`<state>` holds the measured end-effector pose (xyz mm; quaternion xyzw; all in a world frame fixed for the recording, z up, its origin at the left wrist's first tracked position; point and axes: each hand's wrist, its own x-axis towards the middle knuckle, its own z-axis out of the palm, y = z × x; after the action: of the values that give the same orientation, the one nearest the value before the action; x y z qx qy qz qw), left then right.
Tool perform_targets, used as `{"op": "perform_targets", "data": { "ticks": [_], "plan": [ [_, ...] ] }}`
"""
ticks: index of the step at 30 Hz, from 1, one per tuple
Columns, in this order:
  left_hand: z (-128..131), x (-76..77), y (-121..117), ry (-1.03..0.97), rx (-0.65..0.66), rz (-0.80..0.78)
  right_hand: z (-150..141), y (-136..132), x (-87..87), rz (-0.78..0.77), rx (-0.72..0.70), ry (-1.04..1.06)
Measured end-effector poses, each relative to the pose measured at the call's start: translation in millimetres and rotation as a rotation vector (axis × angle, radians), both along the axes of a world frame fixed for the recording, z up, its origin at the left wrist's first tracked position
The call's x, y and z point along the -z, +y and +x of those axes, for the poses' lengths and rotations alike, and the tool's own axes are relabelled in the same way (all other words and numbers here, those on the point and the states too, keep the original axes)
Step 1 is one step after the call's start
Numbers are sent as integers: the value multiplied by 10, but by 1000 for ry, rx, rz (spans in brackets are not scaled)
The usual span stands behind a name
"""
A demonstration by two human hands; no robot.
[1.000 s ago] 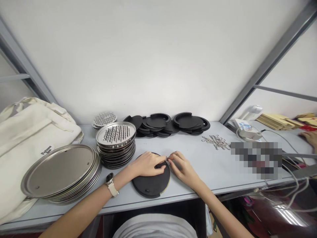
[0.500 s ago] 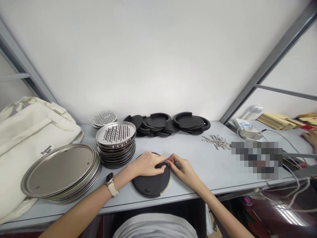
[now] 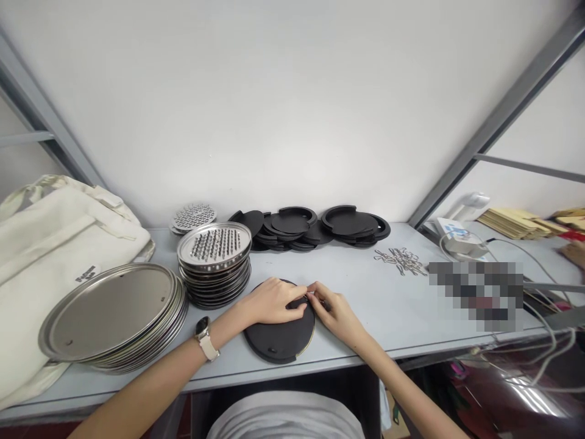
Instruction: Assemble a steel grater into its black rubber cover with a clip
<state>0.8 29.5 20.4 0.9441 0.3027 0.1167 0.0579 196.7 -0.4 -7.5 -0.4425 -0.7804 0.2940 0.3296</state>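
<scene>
A black round plate lies on the table in front of me, a thin yellowish line showing along its right edge. My left hand, with a watch on the wrist, lies across its upper part and holds it; index finger and thumb reach toward the right rim. At that rim my right hand is closed in a pinch on a small metal clip, which the fingertips mostly hide. Both hands' fingertips almost meet there. Similar thin metal clips lie in a loose pile farther right.
Left of the hands stand a stack of grater discs and a stack of round metal trays, beside a cream bag. More black plates line the wall. Cables, yellowish flat pieces and another person's hand are at far right.
My right fingertips have closed in slightly at the plate's rim, and less of the metal clip shows. The left hand and the plate stay nearly in place.
</scene>
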Motion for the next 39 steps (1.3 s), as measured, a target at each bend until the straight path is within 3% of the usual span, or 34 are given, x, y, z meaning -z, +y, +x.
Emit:
{"op": "perform_targets", "data": {
  "ticks": [17,39],
  "plan": [
    [9,-28,-19,-21,-21,-11,-7,-8,22,-24,-24,100],
    [-2,-43,-29,-28,-10,-5,8,-18,16,-6,-18,13]
  ]
}}
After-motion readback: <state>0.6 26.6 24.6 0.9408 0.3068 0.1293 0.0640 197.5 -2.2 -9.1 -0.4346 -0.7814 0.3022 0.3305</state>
